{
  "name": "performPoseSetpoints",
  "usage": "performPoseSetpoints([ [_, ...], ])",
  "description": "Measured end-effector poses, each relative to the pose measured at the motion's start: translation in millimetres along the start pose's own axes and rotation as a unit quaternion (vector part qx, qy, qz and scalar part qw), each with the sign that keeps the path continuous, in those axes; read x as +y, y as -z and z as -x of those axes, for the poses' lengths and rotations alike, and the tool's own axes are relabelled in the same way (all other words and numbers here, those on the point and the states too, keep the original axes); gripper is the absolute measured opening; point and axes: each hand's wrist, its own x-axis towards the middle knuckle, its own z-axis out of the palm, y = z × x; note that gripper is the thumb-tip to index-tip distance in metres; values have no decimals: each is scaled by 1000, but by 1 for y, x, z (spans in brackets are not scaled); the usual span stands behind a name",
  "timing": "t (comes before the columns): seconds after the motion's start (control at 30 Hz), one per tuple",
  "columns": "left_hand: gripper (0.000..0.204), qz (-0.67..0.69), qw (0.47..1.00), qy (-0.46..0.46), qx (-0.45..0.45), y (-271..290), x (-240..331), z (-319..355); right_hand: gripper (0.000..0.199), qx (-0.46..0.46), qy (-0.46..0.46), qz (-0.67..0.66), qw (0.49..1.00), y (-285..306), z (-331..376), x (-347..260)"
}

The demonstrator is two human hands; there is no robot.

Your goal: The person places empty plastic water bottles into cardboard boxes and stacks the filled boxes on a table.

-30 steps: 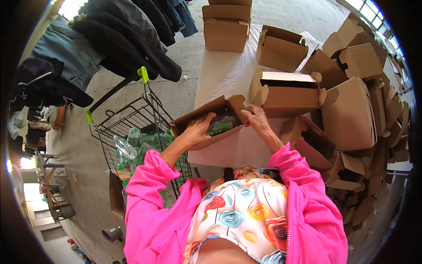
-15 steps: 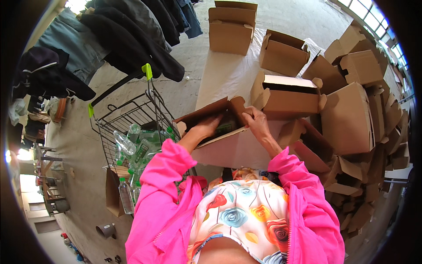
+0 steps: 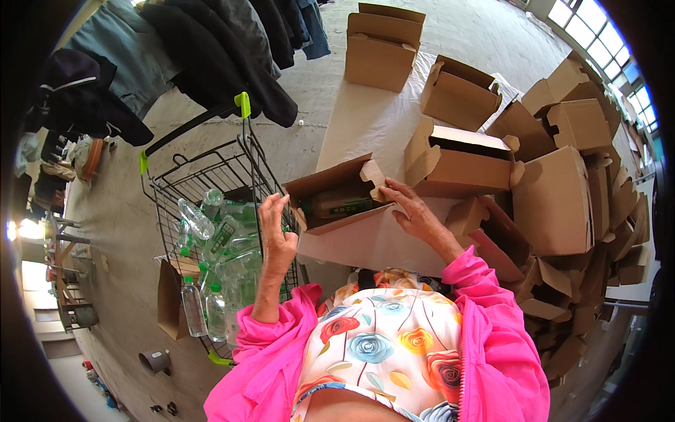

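Observation:
An open brown cardboard box (image 3: 327, 177) lies in front of me on the white-covered table. Inside it rests a clear plastic bottle with a dark green label (image 3: 349, 207). My left hand (image 3: 278, 235) is raised at the box's left end, between box and cart, its fingers stretched upward and apart with nothing held. At the other end, my right hand (image 3: 415, 214) has its fingers extended, the tips by the box's right end flap (image 3: 374, 177). Whether they touch it is hard to tell.
To the left stands a black wire shopping cart (image 3: 204, 165) with green corners, full of clear bottles (image 3: 225, 239). Several open boxes (image 3: 460, 165) stand on the table's white cover (image 3: 358, 126), and more pile up at the right. Dark clothes (image 3: 211, 63) hang at the upper left.
My left hand has come out of the box and moved left to its end. The right hand has loosened from the flap. The bottle in the box now shows plainly.

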Motion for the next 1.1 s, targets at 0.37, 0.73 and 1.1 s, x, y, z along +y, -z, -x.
performPoseSetpoints([
  [0.37, 98, 171, 978, 116, -16, -30, -21, 0, 22, 65, -196, -79, 975, -19, -15, 9],
  [0.73, 33, 91, 987, 126, 39, -58, -58, 6, 66, 20, -412, -296, 862, -39, -14, 39],
  [1.1, 75, 355, 763, 539, 44, -85, -50, 5, 56, -75, -407, -418, 809, -34, -31, 23],
])
